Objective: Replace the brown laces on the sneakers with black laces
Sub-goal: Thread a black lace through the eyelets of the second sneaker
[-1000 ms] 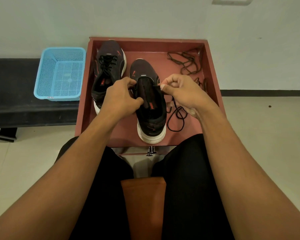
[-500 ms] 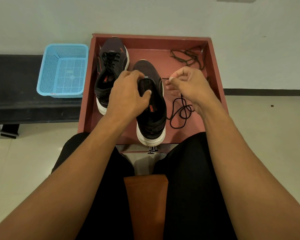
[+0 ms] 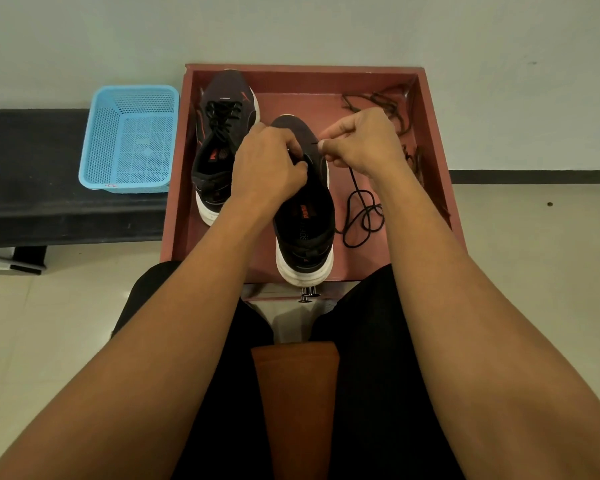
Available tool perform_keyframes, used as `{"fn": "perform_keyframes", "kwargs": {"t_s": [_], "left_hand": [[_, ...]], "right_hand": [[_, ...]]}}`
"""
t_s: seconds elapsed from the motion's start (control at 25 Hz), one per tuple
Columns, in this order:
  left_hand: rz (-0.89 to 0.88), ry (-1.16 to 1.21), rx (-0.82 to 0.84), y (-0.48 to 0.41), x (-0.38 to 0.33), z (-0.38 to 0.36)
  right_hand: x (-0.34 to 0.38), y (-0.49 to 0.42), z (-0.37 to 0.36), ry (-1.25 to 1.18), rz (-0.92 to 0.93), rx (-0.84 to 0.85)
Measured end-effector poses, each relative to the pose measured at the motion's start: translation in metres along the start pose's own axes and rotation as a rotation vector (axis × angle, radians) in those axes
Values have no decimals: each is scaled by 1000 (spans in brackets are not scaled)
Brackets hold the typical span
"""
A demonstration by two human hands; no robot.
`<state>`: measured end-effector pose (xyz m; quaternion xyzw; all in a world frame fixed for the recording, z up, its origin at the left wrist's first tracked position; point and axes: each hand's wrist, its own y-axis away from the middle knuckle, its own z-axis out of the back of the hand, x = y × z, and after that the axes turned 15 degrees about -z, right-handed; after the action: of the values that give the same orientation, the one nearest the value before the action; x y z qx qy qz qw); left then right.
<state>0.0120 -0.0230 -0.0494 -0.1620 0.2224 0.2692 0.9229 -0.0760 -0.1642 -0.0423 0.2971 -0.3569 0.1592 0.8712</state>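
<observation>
The red tray [image 3: 434,133] holds both shoes: the far left sneaker [image 3: 222,140], already laced in black, and the near sneaker [image 3: 305,230], its heel at the near rim. The black lace [image 3: 362,216] lies coiled on the tray floor just right of the near sneaker. The brown laces [image 3: 385,102] are heaped in the far right corner (partly behind the right hand [image 3: 361,143]). That hand pinches the black lace's end between thumb and forefinger. The left hand [image 3: 267,168] curls round the near sneaker's upper, covering its eyelets, so any threading cannot be told. A blue basket [image 3: 94,133] sits on a black bench [image 3: 32,168], left.
</observation>
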Motion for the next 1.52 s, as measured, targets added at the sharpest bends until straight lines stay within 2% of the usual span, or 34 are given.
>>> {"fn": "perform_keyframes", "kwargs": {"t_s": [0.28, 0.6, 0.84, 1.28, 1.52], "left_hand": [[3, 24, -49, 4, 9, -14], [20, -22, -69, -5, 12, -23], [67, -32, -61, -12, 11, -23], [66, 6, -63, -13, 14, -23], [78, 14, -80, -13, 13, -22]], "right_hand": [[-4, -3, 0, 320, 131, -18], [-4, -15, 3, 362, 177, 37], [5, -17, 1, 493, 246, 38], [2, -24, 1, 338, 139, 89], [3, -21, 1, 375, 129, 84]]}}
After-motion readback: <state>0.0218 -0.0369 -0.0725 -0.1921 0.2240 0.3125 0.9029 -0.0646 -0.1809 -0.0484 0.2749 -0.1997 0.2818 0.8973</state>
